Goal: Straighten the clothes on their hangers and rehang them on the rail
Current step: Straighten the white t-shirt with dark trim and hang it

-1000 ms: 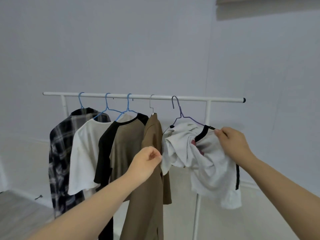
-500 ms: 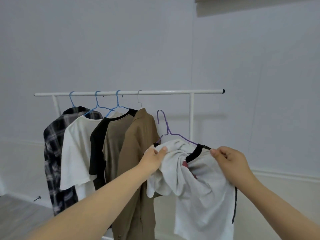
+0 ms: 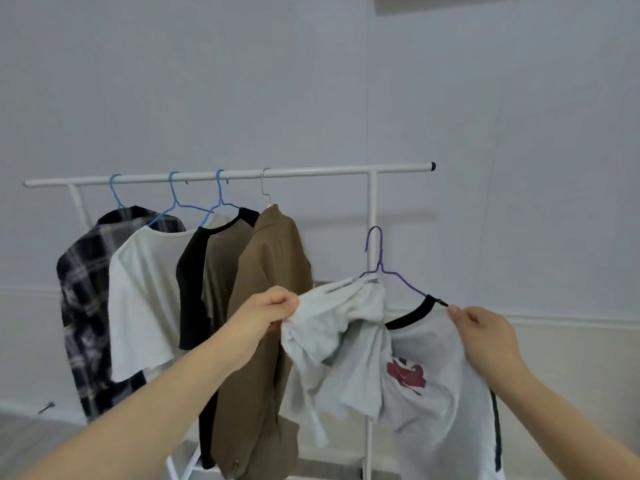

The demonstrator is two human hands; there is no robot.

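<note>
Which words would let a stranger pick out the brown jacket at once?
Find the white rail. Four garments hang from it; the brown jacket is the rightmost. It alone hangs on a silver hook, while its neighbours use blue hangers.

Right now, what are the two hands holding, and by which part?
Both hold the white T-shirt: left hand grips its bunched shoulder, right hand pinches the other shoulder at the purple hanger's end.
</note>
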